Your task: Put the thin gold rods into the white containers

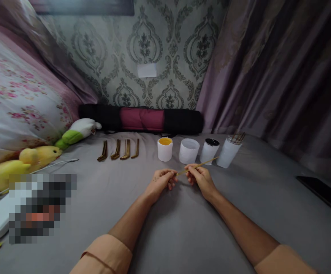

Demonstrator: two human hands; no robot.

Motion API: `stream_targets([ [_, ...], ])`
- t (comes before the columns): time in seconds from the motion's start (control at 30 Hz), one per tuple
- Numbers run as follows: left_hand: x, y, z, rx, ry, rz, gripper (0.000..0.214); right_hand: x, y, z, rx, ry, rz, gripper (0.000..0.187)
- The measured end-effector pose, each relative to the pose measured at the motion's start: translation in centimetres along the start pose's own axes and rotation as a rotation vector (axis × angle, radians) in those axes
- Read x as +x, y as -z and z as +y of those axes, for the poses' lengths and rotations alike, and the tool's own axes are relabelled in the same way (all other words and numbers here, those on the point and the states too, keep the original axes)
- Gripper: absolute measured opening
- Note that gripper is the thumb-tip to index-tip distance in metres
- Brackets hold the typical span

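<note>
My right hand (pixel 201 179) pinches a thin, yellowish-brown stick (pixel 208 161), which slants up to the right past its fingers. At the stick's lower left end, the thumb and fingers of my left hand (pixel 162 183) are closed at the tip; the exact grip there is too small to make out. Just beyond my hands stand a white-wrapped cup with yellow inside (pixel 164 153), a wider white tub (pixel 189 155), a white container with a dark top (pixel 207 155) and a tilted white container (pixel 226 156) with several thin brown sticks (pixel 238 136) in it.
Several bundles of bent brown sticks (pixel 115 150) lie in a row at the back left. Plush toys (pixel 37 156), a cable and a white object (pixel 0 217) are on the left. A black-and-maroon roll (pixel 142 118) lies along the wall; a dark flat device (pixel 323 194) is right.
</note>
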State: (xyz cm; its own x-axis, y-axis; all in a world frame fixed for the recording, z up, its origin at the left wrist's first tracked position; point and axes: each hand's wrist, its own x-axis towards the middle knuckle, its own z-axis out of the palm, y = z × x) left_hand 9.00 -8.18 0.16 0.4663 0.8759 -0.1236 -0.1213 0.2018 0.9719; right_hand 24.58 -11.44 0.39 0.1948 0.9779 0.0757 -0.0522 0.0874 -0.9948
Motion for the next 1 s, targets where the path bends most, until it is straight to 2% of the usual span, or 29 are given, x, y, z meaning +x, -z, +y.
stream_targets([
  [0.6,0.5,0.5,-0.9,-0.032,0.019,0.029,0.030,0.1,0.6,0.0,0.026,-0.018,0.065,0.028],
  [1.0,0.6,0.6,-0.8,-0.081,0.026,0.086,0.028,0.3,1.4,-0.2,0.090,0.059,0.224,0.036],
])
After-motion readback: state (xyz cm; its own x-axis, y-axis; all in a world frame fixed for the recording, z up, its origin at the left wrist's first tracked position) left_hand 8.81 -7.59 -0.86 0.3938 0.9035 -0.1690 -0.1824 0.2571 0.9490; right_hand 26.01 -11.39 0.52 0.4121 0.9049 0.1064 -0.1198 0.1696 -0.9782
